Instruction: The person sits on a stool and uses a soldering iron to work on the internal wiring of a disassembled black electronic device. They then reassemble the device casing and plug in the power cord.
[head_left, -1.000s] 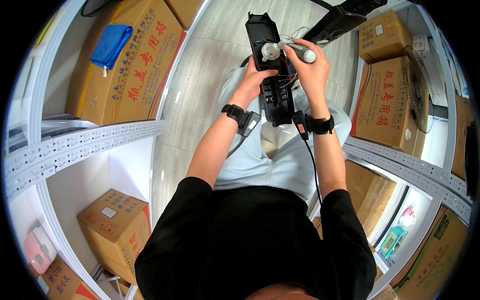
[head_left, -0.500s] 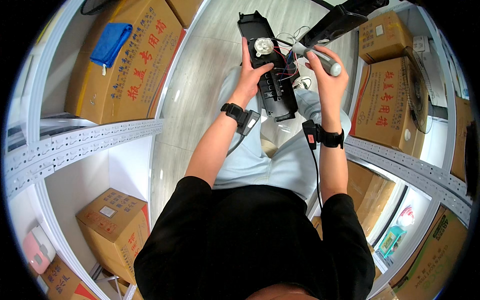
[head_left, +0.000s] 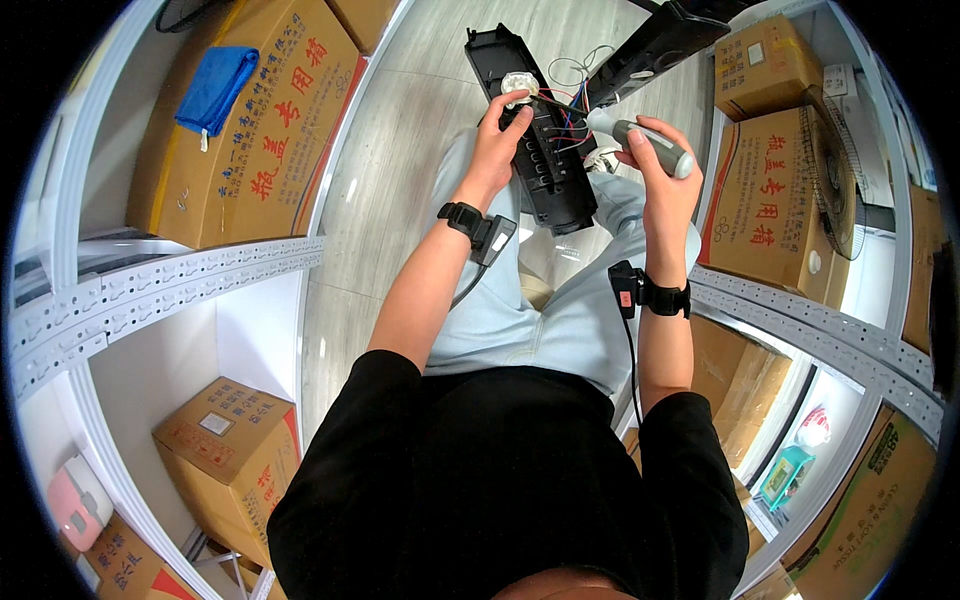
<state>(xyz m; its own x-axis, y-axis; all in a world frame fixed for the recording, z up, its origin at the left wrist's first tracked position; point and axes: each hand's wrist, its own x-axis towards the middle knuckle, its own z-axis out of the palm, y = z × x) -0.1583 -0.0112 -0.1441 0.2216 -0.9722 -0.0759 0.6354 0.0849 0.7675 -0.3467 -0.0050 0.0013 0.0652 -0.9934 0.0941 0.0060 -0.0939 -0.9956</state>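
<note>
My left hand (head_left: 491,152) grips the long black housing (head_left: 560,190) over my lap, with fingertips at the round white part (head_left: 519,82) near its upper end. Coloured wires (head_left: 575,125) and a thin looped cable run out from the housing toward a second black panel (head_left: 655,50) at the upper right. My right hand (head_left: 662,185) is wrapped round a grey cylindrical tool (head_left: 655,147) with a white front end, right of the housing. The tool's tip lies near the wires; whether it touches anything is too small to tell. Black devices with cables are strapped to both wrists.
Metal shelving (head_left: 180,275) flanks me on both sides, holding cardboard boxes (head_left: 225,470). A folded blue cloth (head_left: 215,85) lies on the upper left box. A wire fan guard (head_left: 835,175) leans at the right. Grey wood-look floor (head_left: 365,180) lies beneath, with a shoe beyond the housing.
The housing has shifted left and tilted. My left fingers have moved up onto the white part. My right hand and the tool have moved right and down, away from the white part.
</note>
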